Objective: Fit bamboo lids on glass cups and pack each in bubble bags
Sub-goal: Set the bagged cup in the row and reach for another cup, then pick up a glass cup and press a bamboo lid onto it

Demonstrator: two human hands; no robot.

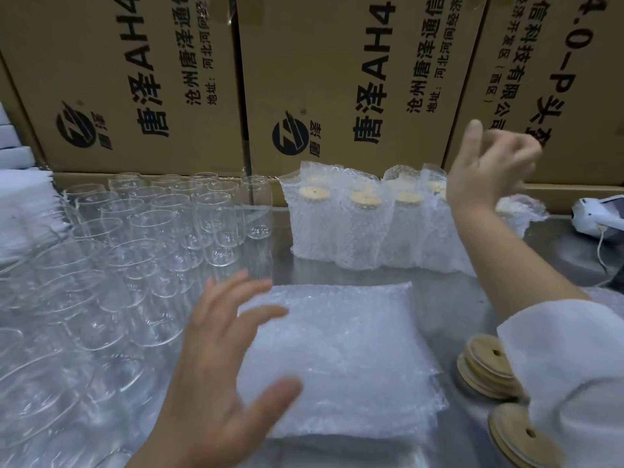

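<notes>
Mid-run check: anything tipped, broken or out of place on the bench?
Mostly tidy. The bagged cup at the right end of the packed row seems to lie on its side while the others stand upright; the right arm partly hides it. No broken glass shows.

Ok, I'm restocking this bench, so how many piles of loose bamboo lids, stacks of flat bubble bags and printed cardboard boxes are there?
Piles of round bamboo lids with a centre hole: 2
Stacks of flat clear bubble bags: 1
Brown cardboard boxes with black print: 3
Total: 6
</notes>
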